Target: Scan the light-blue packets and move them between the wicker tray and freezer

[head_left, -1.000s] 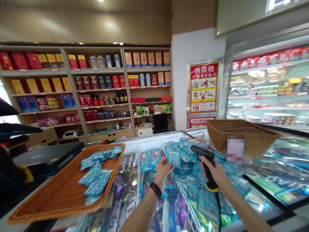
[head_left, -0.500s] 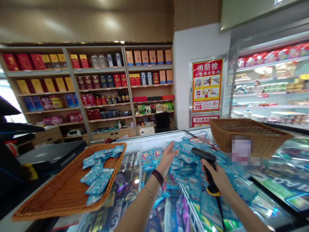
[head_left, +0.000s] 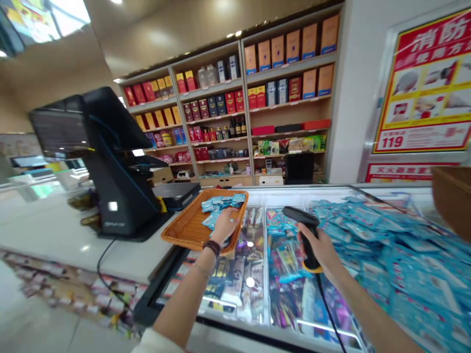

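Note:
My left hand (head_left: 225,228) rests over a wicker tray (head_left: 184,230), fingers curled, seemingly around a blue sachet (head_left: 224,241). Several more blue sachets (head_left: 221,203) lie in the tray around it. My right hand (head_left: 320,250) grips a black handheld barcode scanner (head_left: 300,214) with a yellow ring, its cable hanging down. That hand is above the glass lid of a chest freezer (head_left: 250,294). A large heap of blue sachets (head_left: 405,260) spreads on the lid to its right.
A black point-of-sale terminal (head_left: 110,162) stands on a white counter (head_left: 73,235) left of the tray. Wooden shelves (head_left: 228,113) of boxed goods and bottles fill the back wall. A woven basket (head_left: 454,196) intrudes at the right edge, below a red-and-yellow fire-safety poster (head_left: 423,83).
My view has swung left. My left hand has moved from the sachet heap over to the tray and closed its fingers. My right hand still grips the scanner.

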Demonstrator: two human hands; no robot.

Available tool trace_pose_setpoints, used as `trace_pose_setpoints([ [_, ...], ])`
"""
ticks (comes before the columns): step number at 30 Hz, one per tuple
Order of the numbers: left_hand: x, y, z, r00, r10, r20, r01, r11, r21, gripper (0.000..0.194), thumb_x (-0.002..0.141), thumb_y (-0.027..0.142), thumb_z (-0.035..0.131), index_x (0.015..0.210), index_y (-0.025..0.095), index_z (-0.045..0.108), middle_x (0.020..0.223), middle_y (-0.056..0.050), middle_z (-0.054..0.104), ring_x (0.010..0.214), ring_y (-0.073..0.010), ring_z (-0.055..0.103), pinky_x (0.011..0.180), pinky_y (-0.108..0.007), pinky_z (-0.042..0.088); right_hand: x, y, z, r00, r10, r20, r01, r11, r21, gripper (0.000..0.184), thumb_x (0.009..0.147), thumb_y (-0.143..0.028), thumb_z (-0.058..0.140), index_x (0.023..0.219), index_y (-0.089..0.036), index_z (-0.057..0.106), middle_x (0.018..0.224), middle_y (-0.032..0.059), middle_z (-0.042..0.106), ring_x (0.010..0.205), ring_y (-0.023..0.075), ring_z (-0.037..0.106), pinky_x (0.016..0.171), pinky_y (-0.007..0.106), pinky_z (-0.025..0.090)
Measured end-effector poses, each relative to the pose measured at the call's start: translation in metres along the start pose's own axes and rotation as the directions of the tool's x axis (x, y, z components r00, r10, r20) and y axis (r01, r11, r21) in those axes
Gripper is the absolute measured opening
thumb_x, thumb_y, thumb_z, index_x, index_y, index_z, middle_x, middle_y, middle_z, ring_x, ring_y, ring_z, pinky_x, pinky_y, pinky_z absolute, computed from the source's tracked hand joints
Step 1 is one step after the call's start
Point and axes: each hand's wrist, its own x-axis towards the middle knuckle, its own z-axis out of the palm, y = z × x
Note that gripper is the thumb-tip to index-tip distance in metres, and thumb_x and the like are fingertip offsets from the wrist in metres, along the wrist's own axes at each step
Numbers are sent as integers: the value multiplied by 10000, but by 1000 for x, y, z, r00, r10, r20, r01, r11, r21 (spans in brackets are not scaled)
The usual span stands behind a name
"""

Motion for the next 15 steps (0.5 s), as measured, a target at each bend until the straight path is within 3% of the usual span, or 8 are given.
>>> trace_pose_setpoints([
  [3, -12, -23, -23, 991, -124, 44, 107, 953, 284, 414, 782, 181, 746, 1187, 161, 667, 1291, -181, 685, 1211, -311, 642, 1063, -401, 453, -4, 13, 23, 999, 19, 51, -19, 1000, 4, 565, 631, -715, 814, 733, -209, 582, 578, -26, 609, 354, 108, 506, 324, 248, 390],
  [6, -20, -34, -28, 973, -212, 91, 158, 900, 407, 507, 769, 273, 800, 1235, 141, 649, 1291, -218, 676, 1201, -338, 644, 1024, -384, 455, -7, 27, 30, 995, 54, 89, -53, 999, -12, 540, 660, -693, 808, 766, -204, 604, 571, -25, 610, 360, 111, 507, 334, 252, 408],
  [10, -24, -36, -22, 960, -251, 127, 156, 851, 501, 558, 808, 343, 774, 1292, 115, 616, 1336, -250, 639, 1249, -373, 604, 1010, -386, 439, -11, 33, 22, 989, 126, 73, -126, 992, -3, 530, 642, -657, 839, 799, -200, 620, 581, -27, 618, 368, 109, 504, 330, 249, 407],
  [15, -26, -35, -18, 960, -269, 82, 185, 825, 534, 687, 779, 414, 803, 1339, 87, 574, 1339, -284, 625, 1297, -399, 562, 1031, -404, 414, -11, 32, 8, 985, 172, 11, -172, 983, 60, 498, 648, -612, 853, 849, -208, 643, 594, -29, 613, 382, 115, 497, 325, 260, 405],
])
